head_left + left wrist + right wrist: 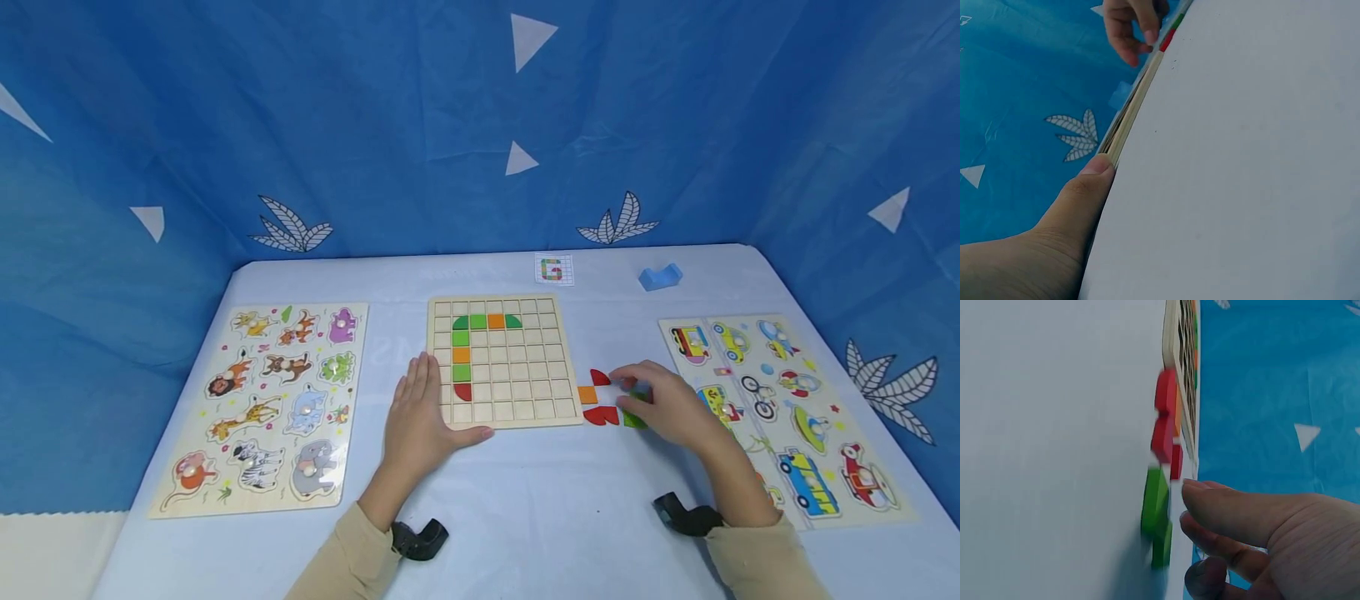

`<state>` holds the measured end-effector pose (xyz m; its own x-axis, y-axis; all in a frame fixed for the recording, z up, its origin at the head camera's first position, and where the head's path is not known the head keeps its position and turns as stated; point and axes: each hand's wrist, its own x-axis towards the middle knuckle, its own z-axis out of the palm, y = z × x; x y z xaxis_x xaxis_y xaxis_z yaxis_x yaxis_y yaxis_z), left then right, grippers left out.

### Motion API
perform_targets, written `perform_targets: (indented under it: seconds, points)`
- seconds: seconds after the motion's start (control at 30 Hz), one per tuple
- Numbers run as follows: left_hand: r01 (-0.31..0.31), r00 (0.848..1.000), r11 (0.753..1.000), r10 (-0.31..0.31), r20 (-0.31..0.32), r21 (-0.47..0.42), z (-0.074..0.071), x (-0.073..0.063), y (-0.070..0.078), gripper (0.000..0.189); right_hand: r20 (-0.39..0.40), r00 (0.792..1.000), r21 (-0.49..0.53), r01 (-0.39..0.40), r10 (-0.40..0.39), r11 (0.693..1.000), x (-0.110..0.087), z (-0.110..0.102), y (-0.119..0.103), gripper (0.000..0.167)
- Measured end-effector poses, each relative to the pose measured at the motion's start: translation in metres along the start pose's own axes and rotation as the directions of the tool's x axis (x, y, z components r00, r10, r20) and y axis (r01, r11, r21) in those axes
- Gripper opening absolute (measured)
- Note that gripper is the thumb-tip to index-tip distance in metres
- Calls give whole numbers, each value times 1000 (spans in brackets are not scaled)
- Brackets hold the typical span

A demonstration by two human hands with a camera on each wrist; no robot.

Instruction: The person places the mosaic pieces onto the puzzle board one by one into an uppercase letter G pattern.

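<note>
A wooden grid board [517,362] lies mid-table, with green, orange and red pieces set in its top row and left side. My left hand [420,412] rests along the board's left edge, fingers straight, thumb [1088,178] against the near edge. Right of the board lie loose pieces: an orange square [587,395], a red piece [599,377], more red pieces [601,415] and green pieces [1155,503]. Over these, my right hand [667,406] hovers with fingers loosely bent. In the right wrist view nothing shows between its thumb and fingers; some green pieces are partly hidden beneath it.
An animal knob puzzle [273,400] lies at the left, a vehicle puzzle [787,417] at the right under the right forearm. A small pattern card [553,269] and a blue block [660,277] sit near the back edge. Blue cloth [420,125] hangs behind the table.
</note>
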<state>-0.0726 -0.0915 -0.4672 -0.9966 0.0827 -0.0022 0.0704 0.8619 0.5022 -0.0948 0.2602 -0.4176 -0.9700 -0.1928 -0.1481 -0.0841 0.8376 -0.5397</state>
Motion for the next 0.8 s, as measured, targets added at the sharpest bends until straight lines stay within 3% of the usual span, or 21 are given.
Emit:
perform_targets:
  seconds: [0.3,0.8]
  points:
    - [5,1000,1000,-5,2,-8,-1,0,1,140,6,999,-41,-50,51,998,-17,-14,20,38]
    - [2,1000,1000,-2,2,-10,-2,0,2,140,-25,998,15,-58,58,998,-6,-9,24,22]
